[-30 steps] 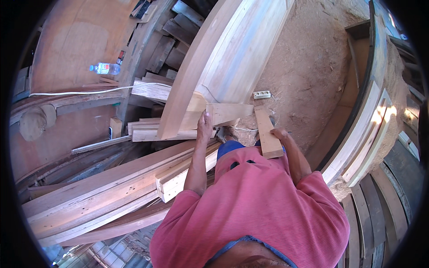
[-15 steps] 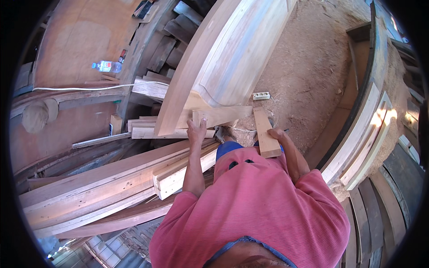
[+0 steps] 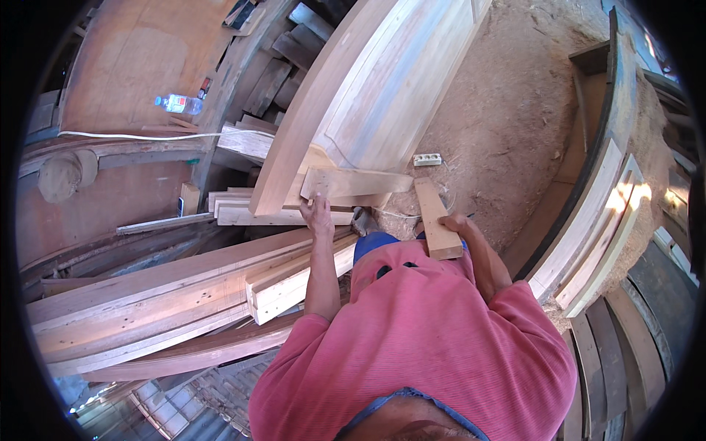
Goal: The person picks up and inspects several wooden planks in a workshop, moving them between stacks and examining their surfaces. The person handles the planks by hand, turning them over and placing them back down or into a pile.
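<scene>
My left hand grips the near left end of a short flat board, which lies across the end of a large panelled wooden piece. The thumb is on the board's face; some of the fingers are hidden beneath it. In my right hand is a second plank, held by its right edge, with its near end by my waist and its far end pointing away. The far ends of the two boards come close together in front of me.
A white power strip with a cable rests on the sawdust-covered floor. Long beams are stacked at my left. A plastic bottle lies on a brown board at the upper left. Curved timber and strips stand along the right.
My left hand has shifted slightly left and away from me, and the left end of its board has swung the same way. The right hand and its plank look nearly unmoved.
</scene>
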The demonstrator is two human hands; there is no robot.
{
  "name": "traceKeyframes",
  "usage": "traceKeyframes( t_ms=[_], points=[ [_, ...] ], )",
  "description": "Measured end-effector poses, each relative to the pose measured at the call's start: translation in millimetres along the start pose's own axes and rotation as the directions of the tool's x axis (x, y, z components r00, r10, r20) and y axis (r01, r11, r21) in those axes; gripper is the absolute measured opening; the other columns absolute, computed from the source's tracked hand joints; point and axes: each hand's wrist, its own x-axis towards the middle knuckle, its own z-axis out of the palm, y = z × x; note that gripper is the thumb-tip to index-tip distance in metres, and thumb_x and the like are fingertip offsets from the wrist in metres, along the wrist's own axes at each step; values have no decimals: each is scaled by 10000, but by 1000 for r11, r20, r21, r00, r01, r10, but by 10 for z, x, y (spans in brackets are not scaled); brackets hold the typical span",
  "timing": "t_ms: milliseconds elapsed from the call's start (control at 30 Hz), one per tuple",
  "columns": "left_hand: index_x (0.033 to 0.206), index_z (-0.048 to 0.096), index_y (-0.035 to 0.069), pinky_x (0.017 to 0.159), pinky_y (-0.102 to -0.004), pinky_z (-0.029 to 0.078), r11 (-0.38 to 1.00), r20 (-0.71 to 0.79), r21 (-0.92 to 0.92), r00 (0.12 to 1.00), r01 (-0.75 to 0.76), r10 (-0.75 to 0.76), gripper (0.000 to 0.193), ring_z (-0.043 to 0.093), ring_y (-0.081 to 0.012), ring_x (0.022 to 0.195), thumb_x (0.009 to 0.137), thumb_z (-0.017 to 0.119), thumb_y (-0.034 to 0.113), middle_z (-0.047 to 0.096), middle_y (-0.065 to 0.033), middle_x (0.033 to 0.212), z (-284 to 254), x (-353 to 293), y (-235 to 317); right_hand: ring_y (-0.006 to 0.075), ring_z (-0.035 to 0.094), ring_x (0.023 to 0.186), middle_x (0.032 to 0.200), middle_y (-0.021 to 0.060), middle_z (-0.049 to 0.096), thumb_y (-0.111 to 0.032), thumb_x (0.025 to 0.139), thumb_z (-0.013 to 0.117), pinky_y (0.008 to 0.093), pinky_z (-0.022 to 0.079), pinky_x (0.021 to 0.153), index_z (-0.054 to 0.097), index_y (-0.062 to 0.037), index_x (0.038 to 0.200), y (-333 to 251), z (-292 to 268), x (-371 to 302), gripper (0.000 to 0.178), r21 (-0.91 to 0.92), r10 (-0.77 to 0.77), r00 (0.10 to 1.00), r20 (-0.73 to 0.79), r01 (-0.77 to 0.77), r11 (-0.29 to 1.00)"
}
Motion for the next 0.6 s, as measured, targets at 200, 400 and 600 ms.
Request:
traceKeyframes(
  t_ms=[200, 400, 600],
  points=[
    [1485, 366, 97, 691, -304, 507, 969, -68, 105, 974, 223, -217, 664, 525, -121, 784, 974, 786, 154, 559, -27, 991, -56, -23, -225, 265, 753, 1001, 1200, 176, 759, -348, 960, 723, 430, 592, 862, 672, 106, 1297, 159, -57, -52, 568, 49, -39, 999, 30, 37, 998],
    [1393, 505, 126, 703, -342, 497, 897, 206, 304, 897, 320, -390, 586, 554, -122, 832, 934, 842, 262, 555, 6, 956, -704, 174, -299, 179, 754, 851, 994, 138, 804, -412, 989, 676, 394, 582, 785, 808, -18, 1109, 644, -146, -111, 433, 41, -17, 997, -81, 20, 999],
    [1391, 574, 121, 633, -393, 479, 858, -98, 261, 896, 443, -433, 652, 501, -163, 741, 893, 869, 422, 492, -12, 909, -1650, 411, -367, 210, 742, 830, 970, 130, 801, -444, 1006, 646, 417, 561, 758, 807, 12, 1090, 679, 222, -234, 491, 70, 87, 969, -231, -73, 995]
  ],
)
